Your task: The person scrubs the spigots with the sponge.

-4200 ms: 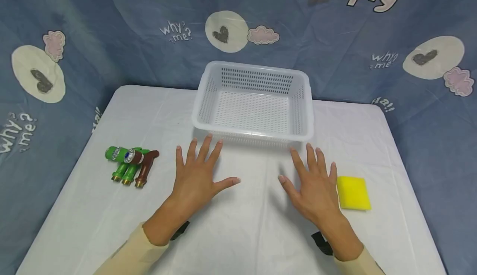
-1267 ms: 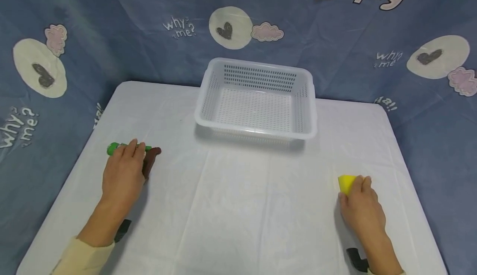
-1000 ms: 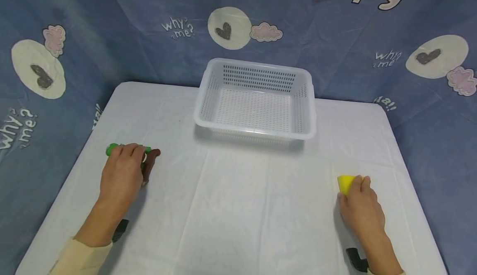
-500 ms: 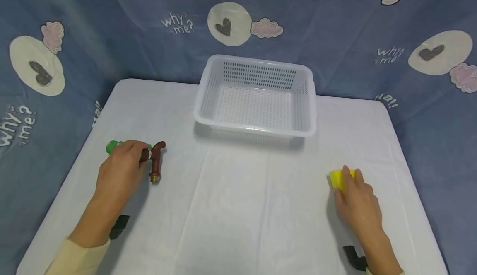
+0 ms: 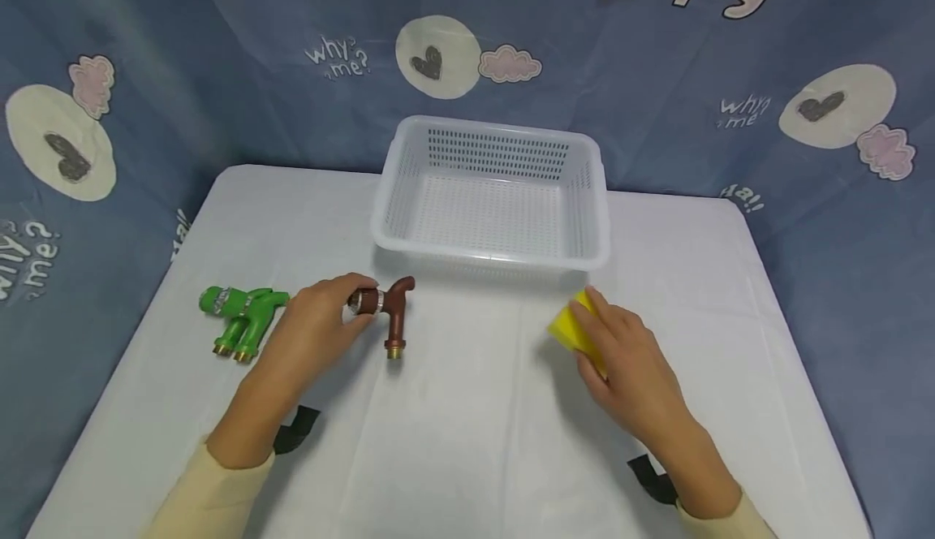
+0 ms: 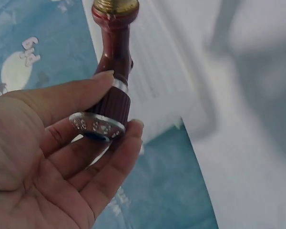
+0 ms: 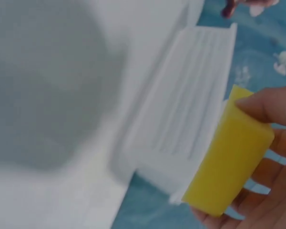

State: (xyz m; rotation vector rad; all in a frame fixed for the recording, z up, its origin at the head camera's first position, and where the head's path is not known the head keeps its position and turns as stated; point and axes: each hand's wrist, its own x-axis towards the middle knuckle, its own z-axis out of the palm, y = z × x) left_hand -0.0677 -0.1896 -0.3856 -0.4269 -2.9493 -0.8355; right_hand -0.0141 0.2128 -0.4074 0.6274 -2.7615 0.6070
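Left of centre, on the near side of a white perforated plastic basket (image 5: 489, 258), the left hand (image 5: 314, 321) pinches a dark red tap with a brass thread (image 5: 395, 313) by its knob; gripped only there, it might swivel or slip. Right of centre, the right hand (image 5: 635, 360) grips a yellow block-shaped sponge (image 5: 566, 330), which could catch the basket's rim if carried low. The left-wrist view bares the knob's silver cap; only the head view shows the green two-outlet tap (image 5: 257, 314) at far left.

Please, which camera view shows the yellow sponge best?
The right wrist view: there the yellow sponge is large and mostly uncovered, held by the right hand. The head view shows it smaller, partly covered by that hand; the left wrist view does not show it.
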